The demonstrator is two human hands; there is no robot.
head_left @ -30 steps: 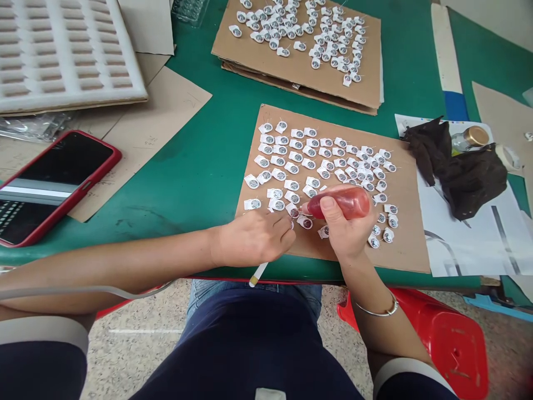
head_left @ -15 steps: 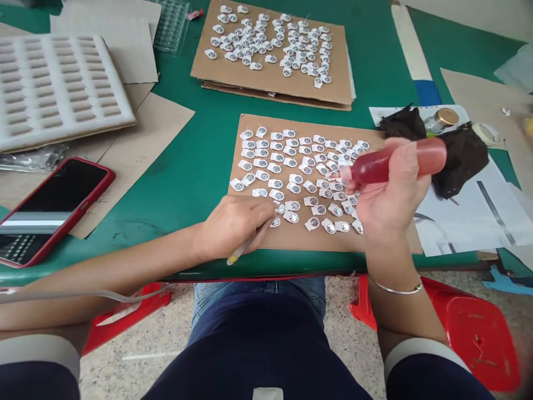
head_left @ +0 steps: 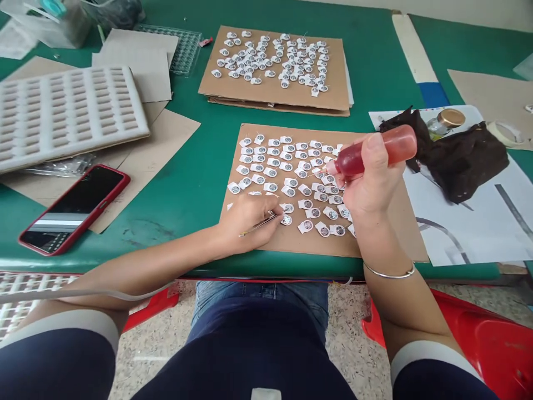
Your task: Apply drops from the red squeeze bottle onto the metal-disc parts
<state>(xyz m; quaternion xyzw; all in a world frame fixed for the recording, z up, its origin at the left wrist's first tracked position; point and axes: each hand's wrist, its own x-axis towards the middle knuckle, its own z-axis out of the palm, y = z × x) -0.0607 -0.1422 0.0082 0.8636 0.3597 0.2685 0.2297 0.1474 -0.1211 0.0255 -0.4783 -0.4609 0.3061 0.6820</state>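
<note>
Green bench [head_left: 166, 194]: spread right across the scene, speckled floor [head_left: 166, 333] showing below its front edge.
Red stool [head_left: 478, 328]: down at the right, beneath the bench's level.
Left hand [head_left: 252, 219]: low at the front, fingers pinched round a slim pointed tool [head_left: 255, 227], tip right by a piece; touching or not, can't tell.
Right hand [head_left: 370, 178]: raised above the rows, fingers wrapped round a red squeeze bottle [head_left: 400, 145], pale nozzle pointing left over the pieces.
Near cardboard sheet [head_left: 410, 233]: beneath both hands, carrying row after row of white tabbed discs [head_left: 313, 213] with silvery faces.
Red-cased phone [head_left: 75, 208]: face up, off to the left.
Printed paper [head_left: 495, 222]: over on the right, crumpled dark cloth [head_left: 470, 166] on it, gold-lidded glass jar [head_left: 452, 118] and tape roll [head_left: 505, 133] alongside.
White slotted foam tray [head_left: 70, 111]: behind the phone, tilted on its pile.
Far cardboard stack [head_left: 212, 83]: beyond the sheet, crowded with more discs.
Clear blister tray [head_left: 187, 53]: just left of that stack.
</note>
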